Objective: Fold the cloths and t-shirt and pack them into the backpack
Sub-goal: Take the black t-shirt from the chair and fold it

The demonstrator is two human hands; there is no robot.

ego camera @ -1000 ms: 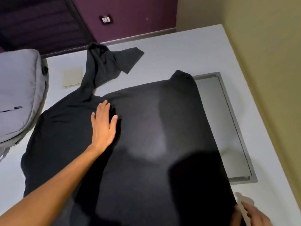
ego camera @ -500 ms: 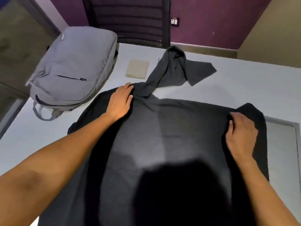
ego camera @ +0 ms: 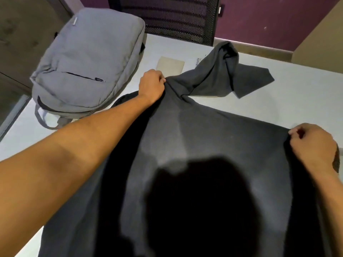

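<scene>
Shadow from the person's head falls across the near half of the t-shirt (ego camera: 213,145), which lies spread flat on the white worktop (ego camera: 306,101) and runs out of view at the bottom edge, so the hem cannot be checked; if it is bunched or hangs over the worktop's edge, any fold made now would probably come out crooked. Further out, the right hand (ego camera: 313,147) has its fingers curled, pinching the shirt's right edge, and the left hand (ego camera: 151,86) has its fingers curled round a bunch of cloth near the shoulder. The two grips sit at quite different depths, left well beyond right, so a lift or pull from here could skew the cloth and drag a diagonal crease across the body. Just past the left hand, the sleeve (ego camera: 222,75) lies twisted and heaped; folding it in as it stands would likely trap a lump, making a thick bundle that packs badly. A small beige cloth (ego camera: 169,64) lies close by the left hand, part hidden by it, and a sweep of the sleeve might knock it askew. Farthest, at the left, the grey backpack (ego camera: 89,62) lies flat, hanging partly off the worktop's corner; its main zip appears closed, though I cannot tell for sure, and a nudge could tip it off.
</scene>
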